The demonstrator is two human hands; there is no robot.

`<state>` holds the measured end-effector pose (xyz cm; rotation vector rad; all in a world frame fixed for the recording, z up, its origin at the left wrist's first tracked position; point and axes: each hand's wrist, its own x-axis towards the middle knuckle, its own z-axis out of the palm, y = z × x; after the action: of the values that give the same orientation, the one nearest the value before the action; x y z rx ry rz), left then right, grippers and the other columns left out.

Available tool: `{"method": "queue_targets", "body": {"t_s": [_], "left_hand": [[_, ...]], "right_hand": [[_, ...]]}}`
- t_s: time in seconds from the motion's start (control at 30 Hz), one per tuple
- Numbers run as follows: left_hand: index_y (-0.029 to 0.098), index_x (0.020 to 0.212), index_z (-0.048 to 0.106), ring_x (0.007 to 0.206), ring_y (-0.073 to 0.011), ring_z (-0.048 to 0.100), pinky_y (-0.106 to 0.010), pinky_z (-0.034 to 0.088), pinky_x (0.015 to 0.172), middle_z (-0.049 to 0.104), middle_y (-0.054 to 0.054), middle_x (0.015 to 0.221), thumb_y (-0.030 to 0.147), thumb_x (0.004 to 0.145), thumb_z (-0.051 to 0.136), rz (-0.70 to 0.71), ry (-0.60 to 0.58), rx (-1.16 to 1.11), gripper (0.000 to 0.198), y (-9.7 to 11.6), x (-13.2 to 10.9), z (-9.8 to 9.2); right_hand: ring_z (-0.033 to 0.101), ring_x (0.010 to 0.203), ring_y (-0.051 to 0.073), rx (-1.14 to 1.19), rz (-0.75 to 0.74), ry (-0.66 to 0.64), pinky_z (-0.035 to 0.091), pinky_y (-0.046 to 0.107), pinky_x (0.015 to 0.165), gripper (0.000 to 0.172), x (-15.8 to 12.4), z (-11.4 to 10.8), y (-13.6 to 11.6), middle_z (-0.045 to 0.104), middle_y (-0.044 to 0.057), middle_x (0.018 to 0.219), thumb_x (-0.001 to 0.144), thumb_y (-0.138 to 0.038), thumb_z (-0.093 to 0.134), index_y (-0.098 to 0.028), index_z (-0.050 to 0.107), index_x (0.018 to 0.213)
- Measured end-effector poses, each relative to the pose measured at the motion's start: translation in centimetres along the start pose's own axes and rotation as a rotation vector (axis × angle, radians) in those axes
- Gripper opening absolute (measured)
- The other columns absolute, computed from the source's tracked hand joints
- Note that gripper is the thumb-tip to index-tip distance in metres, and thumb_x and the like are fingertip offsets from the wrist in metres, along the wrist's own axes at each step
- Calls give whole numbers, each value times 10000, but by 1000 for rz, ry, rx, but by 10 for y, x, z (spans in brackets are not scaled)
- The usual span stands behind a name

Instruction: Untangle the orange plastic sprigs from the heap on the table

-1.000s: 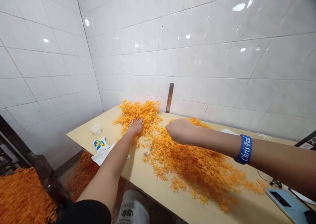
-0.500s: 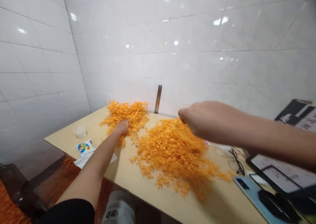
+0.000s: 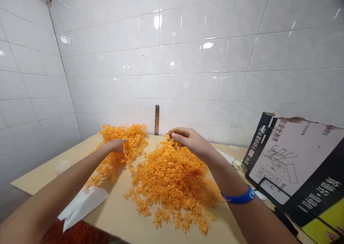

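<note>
Two heaps of small orange plastic-looking pieces lie on a pale table (image 3: 118,204). My left hand (image 3: 119,146) reaches into the left heap (image 3: 134,134); an orange strand shows at its fingertips, and the fingers are partly hidden. Above the top of the larger right heap (image 3: 172,176), my right hand (image 3: 185,138) has its thumb and fingers curled round a few orange pieces (image 3: 174,142). A blue band (image 3: 240,197) circles my right wrist.
White tissue (image 3: 83,204) lies at the near left edge. A dark metal strip (image 3: 157,120) stands against the tiled wall. At the right leans a printed box (image 3: 282,158), with a black wire-like frame (image 3: 298,204) before it. A faint clear cup (image 3: 63,165) is at left.
The view has shifted. My right hand has come down to the top of the right heap, now with orange pieces in its fingers. My left hand stays at the left heap.
</note>
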<state>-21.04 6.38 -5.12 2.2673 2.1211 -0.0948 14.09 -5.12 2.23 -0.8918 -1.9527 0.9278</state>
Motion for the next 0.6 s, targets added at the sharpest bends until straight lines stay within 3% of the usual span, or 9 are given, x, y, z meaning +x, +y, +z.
{"method": "queue_targets", "body": {"t_s": [0.07,0.13,0.23,0.3,0.33,0.4,0.5,0.6], "left_hand": [[185,1345,547,1062,-348,648,-432,541,833,646,-172,1242,245,703,765,-34,14,32,680,13,-8,-14],[175,1266,622,1082,-394,632,-452,534,827,654,-183,1225,177,697,734,-35,84,42,580,34,-22,-28],[222,1253,625,1112,-337,624,-444,506,882,639,-128,1271,242,904,498,40,284,7,372,79,-52,-47],[263,1322,551,1153,-265,601,-401,488,930,618,-72,1312,336,1001,289,125,479,-74,421,114,-74,-60],[237,1255,604,1134,-259,608,-395,486,938,653,-77,1253,399,1000,313,223,665,-278,419,132,-86,-66],[236,1159,657,1083,-238,630,-373,507,914,691,-62,1165,463,986,366,439,848,-663,408,163,-107,-77],[244,1202,637,1146,-241,602,-391,507,951,654,-58,1232,504,985,347,756,885,-1068,446,194,-133,-88],[279,1260,608,1249,-280,533,-468,467,1028,620,-46,1287,580,964,292,951,915,-1217,528,200,-148,-88]], "right_hand": [[633,840,197,43,-34,18,486,312,720,302,4,2,10,675,100,1017,888,-423,571,-174,670,1028],[631,848,203,70,-72,49,482,328,746,314,7,1,15,674,91,1002,885,-449,575,-181,665,1020],[631,837,202,68,-129,92,484,340,760,316,6,0,12,671,81,964,900,-461,565,-182,663,1012],[634,837,199,33,-168,138,495,337,752,300,-2,-1,3,670,72,959,915,-454,559,-197,657,1035],[638,846,199,22,-190,171,504,333,745,286,-8,0,-4,671,67,960,921,-448,560,-209,649,1050],[653,870,200,55,-242,245,529,318,729,240,-21,3,-17,673,56,961,924,-423,575,-226,629,1048],[679,847,189,151,-320,371,555,288,704,147,-41,12,-36,679,27,886,914,-372,613,-233,599,959],[686,755,178,185,-352,552,562,283,658,102,-54,23,-46,677,9,807,910,-339,622,-244,586,920]]}}
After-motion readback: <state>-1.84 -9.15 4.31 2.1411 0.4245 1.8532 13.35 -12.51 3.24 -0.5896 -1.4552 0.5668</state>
